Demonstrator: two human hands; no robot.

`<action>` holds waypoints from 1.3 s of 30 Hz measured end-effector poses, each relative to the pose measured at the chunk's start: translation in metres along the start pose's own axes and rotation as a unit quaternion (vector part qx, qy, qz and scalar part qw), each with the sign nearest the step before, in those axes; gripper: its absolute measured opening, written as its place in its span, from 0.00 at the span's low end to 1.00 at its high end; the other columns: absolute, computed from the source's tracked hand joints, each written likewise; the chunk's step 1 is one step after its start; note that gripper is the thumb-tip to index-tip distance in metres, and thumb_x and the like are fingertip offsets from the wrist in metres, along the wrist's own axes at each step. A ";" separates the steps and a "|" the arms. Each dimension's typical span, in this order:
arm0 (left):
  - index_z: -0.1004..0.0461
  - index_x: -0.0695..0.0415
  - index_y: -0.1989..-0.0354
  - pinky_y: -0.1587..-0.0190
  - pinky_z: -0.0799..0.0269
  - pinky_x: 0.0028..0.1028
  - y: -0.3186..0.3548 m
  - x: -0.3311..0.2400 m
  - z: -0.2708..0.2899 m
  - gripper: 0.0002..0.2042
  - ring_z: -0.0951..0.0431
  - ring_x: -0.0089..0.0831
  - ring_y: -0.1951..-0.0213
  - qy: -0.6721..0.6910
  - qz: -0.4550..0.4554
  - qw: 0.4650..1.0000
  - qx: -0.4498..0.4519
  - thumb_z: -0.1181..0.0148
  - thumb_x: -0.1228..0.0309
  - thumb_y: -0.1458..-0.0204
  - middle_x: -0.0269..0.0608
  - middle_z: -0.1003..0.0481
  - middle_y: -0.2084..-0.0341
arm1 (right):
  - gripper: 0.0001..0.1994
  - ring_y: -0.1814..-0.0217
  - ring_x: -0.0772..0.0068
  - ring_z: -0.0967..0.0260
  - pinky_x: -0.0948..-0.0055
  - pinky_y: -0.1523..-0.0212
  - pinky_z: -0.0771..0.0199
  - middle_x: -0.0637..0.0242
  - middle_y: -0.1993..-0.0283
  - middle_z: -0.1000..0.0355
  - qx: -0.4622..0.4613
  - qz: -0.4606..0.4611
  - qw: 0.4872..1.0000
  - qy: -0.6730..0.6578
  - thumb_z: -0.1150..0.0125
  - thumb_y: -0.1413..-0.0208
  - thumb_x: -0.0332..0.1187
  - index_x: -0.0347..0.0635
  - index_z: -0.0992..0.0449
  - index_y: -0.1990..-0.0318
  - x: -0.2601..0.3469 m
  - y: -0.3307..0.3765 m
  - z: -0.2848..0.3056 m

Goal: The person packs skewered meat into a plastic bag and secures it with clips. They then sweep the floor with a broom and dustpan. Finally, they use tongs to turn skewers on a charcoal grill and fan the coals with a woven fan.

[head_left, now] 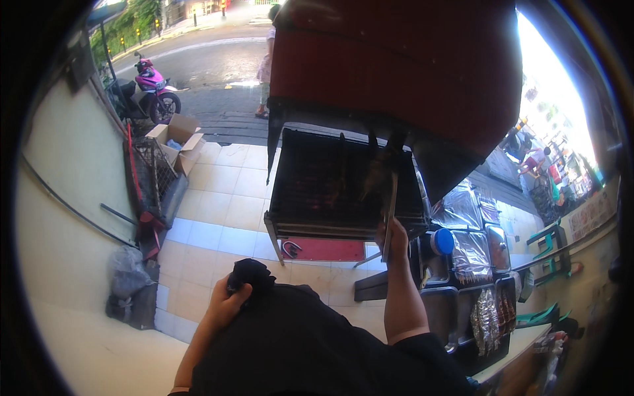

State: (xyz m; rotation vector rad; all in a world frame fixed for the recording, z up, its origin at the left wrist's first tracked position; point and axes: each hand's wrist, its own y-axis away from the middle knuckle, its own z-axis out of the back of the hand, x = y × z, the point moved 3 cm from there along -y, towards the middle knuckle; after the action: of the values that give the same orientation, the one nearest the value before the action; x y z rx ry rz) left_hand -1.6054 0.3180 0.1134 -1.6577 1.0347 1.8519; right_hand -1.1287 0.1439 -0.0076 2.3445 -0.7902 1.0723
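Note:
My right hand [396, 239] is closed round long metal tongs [391, 206] that reach over a dark charcoal grill [297, 228]. Near the tips of the tongs is a brownish piece of food [373, 178], blurred and in shadow, so its kind is unclear. Faint reddish spots show in the grill's dark bed. My left hand [226, 300] grips a bunched black cloth [252, 276] in front of my body, to the left of and away from the grill.
A dark red hood [396, 59] hangs low over the grill. To the right stand trays with foil [472, 257] and a blue-lidded container [442, 241]. On the left are a cardboard box [188, 148] and a wall [72, 218]. A person [265, 72] and a pink motorbike [150, 82] are outside.

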 end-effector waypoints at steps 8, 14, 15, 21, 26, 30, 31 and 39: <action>0.23 0.64 0.40 0.45 0.28 0.29 -0.011 -0.005 -0.009 0.20 0.23 0.25 0.52 0.034 -0.076 0.996 0.015 0.37 0.62 0.32 0.38 0.18 0.52 | 0.33 0.79 0.69 0.37 0.66 0.76 0.39 0.69 0.71 0.31 0.209 -0.122 0.940 -0.242 0.31 0.36 0.50 0.40 0.30 0.32 -0.057 0.050 -0.015; 0.22 0.62 0.41 0.55 0.28 0.27 -0.015 0.002 -0.006 0.18 0.25 0.22 0.60 0.022 -0.050 0.998 0.015 0.37 0.63 0.32 0.34 0.20 0.60 | 0.33 0.76 0.68 0.33 0.67 0.75 0.36 0.65 0.67 0.28 0.239 -0.134 0.938 -0.211 0.29 0.39 0.49 0.35 0.29 0.33 -0.062 0.061 -0.014; 0.22 0.61 0.41 0.57 0.29 0.27 -0.015 0.003 -0.006 0.17 0.26 0.21 0.62 0.026 -0.046 0.998 0.017 0.37 0.64 0.32 0.33 0.20 0.62 | 0.34 0.76 0.68 0.33 0.68 0.75 0.35 0.64 0.67 0.27 0.210 -0.140 0.947 -0.198 0.29 0.39 0.48 0.35 0.29 0.33 -0.055 0.058 -0.011; 0.21 0.62 0.43 0.59 0.30 0.25 -0.008 0.001 0.000 0.17 0.28 0.19 0.64 0.004 -0.045 0.999 -0.005 0.38 0.62 0.32 0.31 0.22 0.64 | 0.27 0.78 0.73 0.31 0.72 0.78 0.35 0.66 0.71 0.27 0.013 -0.067 0.986 0.154 0.34 0.36 0.40 0.30 0.24 0.36 0.036 0.025 0.005; 0.22 0.64 0.41 0.48 0.27 0.28 -0.005 -0.001 0.002 0.19 0.23 0.25 0.55 0.019 -0.036 0.999 0.005 0.38 0.63 0.33 0.38 0.18 0.56 | 0.14 0.72 0.71 0.25 0.68 0.67 0.29 0.68 0.71 0.20 -0.093 0.070 0.859 0.499 0.27 0.42 0.40 0.36 0.11 0.62 0.073 -0.024 -0.008; 0.23 0.66 0.39 0.39 0.29 0.31 -0.003 -0.002 0.001 0.20 0.21 0.30 0.46 0.031 -0.060 0.998 0.011 0.38 0.64 0.33 0.44 0.17 0.48 | 0.17 0.66 0.67 0.21 0.64 0.62 0.25 0.60 0.69 0.18 -0.075 0.129 0.812 0.564 0.26 0.45 0.42 0.35 0.12 0.61 0.060 -0.047 -0.031; 0.23 0.66 0.39 0.39 0.29 0.31 -0.003 -0.002 0.002 0.20 0.21 0.30 0.46 0.034 -0.055 0.998 0.007 0.38 0.64 0.33 0.44 0.18 0.48 | 0.17 0.65 0.65 0.20 0.63 0.61 0.25 0.57 0.69 0.18 -0.082 0.126 0.797 0.585 0.26 0.46 0.43 0.35 0.12 0.61 0.056 -0.049 -0.036; 0.24 0.67 0.38 0.38 0.30 0.31 0.003 0.003 0.003 0.21 0.22 0.30 0.45 0.046 -0.086 0.995 -0.017 0.39 0.64 0.32 0.44 0.18 0.47 | 0.25 0.49 0.41 0.17 0.52 0.47 0.20 0.41 0.56 0.17 -0.060 0.076 0.653 0.751 0.28 0.48 0.53 0.36 0.12 0.57 0.045 -0.068 -0.069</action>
State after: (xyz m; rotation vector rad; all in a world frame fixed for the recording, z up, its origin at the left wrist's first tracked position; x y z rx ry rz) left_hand -1.6100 0.3175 0.1115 -1.8070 0.8714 1.7057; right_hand -1.0964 0.2216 0.0590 0.5810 -0.2776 2.2712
